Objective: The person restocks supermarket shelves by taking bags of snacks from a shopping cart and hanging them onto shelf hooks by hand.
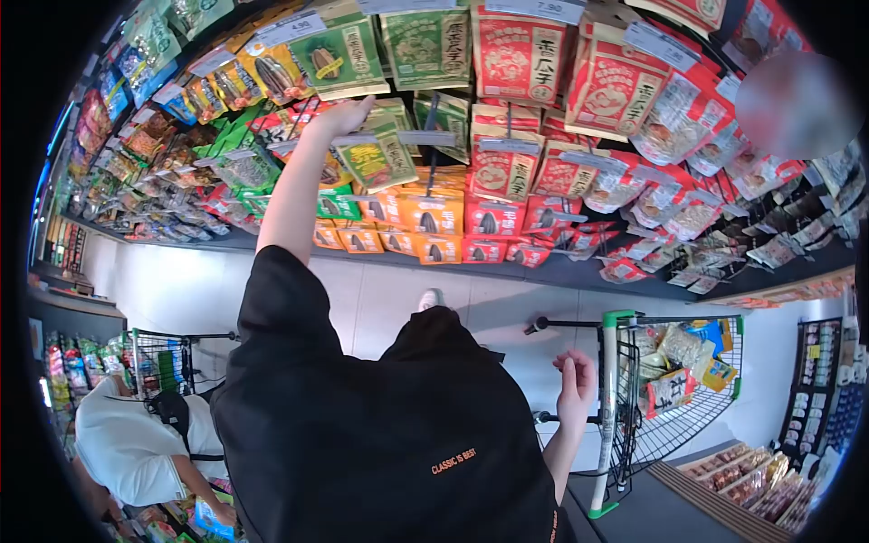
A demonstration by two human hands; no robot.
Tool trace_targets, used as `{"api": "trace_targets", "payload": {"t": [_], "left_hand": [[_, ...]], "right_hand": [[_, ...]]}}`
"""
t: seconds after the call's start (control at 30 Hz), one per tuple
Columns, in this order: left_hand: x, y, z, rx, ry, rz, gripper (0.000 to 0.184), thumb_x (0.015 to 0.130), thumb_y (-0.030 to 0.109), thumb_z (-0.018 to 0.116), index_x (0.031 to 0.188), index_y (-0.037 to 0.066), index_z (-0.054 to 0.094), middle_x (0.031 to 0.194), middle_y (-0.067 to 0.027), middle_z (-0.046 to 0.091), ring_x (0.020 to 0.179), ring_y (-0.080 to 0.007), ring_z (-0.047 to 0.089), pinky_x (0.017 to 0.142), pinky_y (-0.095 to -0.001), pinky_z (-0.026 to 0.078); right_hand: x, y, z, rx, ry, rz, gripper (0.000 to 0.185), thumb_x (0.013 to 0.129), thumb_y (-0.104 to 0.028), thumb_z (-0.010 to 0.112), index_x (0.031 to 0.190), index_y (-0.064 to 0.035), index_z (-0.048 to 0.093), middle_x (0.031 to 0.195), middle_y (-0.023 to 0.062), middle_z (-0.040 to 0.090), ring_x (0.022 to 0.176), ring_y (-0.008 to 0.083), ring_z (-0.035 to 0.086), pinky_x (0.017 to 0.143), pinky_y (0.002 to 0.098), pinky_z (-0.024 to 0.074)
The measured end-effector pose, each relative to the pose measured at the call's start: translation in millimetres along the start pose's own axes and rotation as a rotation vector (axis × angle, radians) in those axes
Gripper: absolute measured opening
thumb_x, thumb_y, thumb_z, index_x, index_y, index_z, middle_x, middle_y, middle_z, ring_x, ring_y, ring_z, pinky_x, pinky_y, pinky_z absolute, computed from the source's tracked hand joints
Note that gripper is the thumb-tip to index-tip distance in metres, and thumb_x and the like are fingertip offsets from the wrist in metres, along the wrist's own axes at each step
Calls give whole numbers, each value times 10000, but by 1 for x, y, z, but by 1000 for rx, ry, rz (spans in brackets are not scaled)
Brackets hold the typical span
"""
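My left hand is stretched out to the shelf, just under the bottom edge of a green seed bag. Its fingers point to the right and look extended; I cannot tell whether they touch the bag. Below and right of the wrist hangs a smaller green and yellow packet. My right hand hangs low at my side, fingers loosely bent and apart, with nothing visible in it. Just to its right stands the upright handle of a shopping cart, apart from the hand.
The cart basket holds several snack bags. Red seed bags and orange packets fill the shelf ahead. At the lower left, a person in a white shirt bends near another cart. Pale floor tiles run between.
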State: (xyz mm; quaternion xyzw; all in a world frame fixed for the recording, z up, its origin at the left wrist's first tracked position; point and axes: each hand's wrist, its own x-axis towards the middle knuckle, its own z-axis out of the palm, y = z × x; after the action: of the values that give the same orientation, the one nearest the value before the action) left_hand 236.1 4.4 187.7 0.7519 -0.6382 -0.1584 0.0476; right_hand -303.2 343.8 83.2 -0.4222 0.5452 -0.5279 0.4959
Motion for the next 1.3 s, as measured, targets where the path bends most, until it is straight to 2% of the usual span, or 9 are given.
{"api": "trace_targets", "payload": {"t": [0.17,0.3,0.37,0.5,0.67,0.9,1.03,1.07,1.3], "left_hand": [[-94,64,-2,342,235,-13,415,932,381,455,989,5,623,973,-208,670,919,-386,637,794,-453,504],[-157,148,46,229,580,518,199,818,203,601,716,35,572,680,-144,609,650,-337,614,626,-472,475],[-175,211,93,-285,108,678,188,836,156,617,714,22,563,647,-139,552,605,-335,561,608,-428,458],[-203,330,206,-522,-289,1174,110,840,120,621,843,10,626,825,-150,609,843,-320,599,723,-399,479],[-244,439,256,-514,-253,1773,165,852,166,619,913,12,622,906,-149,623,881,-330,601,784,-427,472],[-236,470,286,77,-942,1490,288,871,302,606,937,23,633,842,-150,668,806,-340,644,694,-405,502],[-216,525,264,309,-1301,1371,356,899,353,602,858,2,649,714,-118,656,692,-224,670,649,-341,518],[-207,528,277,82,-1479,1079,363,923,339,586,837,-8,644,675,-63,639,631,-130,623,590,-307,488],[-182,632,403,-11,-1206,1376,351,927,335,547,876,-8,600,737,-132,643,681,-221,641,634,-341,498]], "right_hand": [[-22,-26,-56,-102,220,-174,148,960,-60,503,1073,16,561,951,91,617,859,154,611,784,298,522],[-19,-20,-103,-267,583,-48,171,955,-102,500,1040,19,586,918,109,633,857,188,613,760,310,513],[-15,-8,-122,-722,657,12,257,943,-193,506,1020,29,608,922,173,651,853,275,635,770,363,504],[-12,4,-110,-1142,375,460,399,957,-337,346,907,-48,615,833,206,664,842,401,642,771,515,495],[-8,15,-107,-1065,530,486,422,960,-348,365,817,-51,628,792,197,674,759,382,660,705,496,520],[-20,12,-91,-1013,565,369,323,943,-306,466,829,-41,613,785,163,669,735,346,653,653,442,527],[-42,-8,-103,-682,443,210,295,927,-293,532,999,-17,606,947,176,649,890,338,627,750,403,518],[-48,-13,-110,-591,392,189,308,926,-294,543,1040,-14,600,987,181,637,923,331,620,770,394,514],[-20,-18,-264,-158,371,670,333,935,-286,535,1106,-7,594,935,138,659,898,233,637,794,346,502]]}}
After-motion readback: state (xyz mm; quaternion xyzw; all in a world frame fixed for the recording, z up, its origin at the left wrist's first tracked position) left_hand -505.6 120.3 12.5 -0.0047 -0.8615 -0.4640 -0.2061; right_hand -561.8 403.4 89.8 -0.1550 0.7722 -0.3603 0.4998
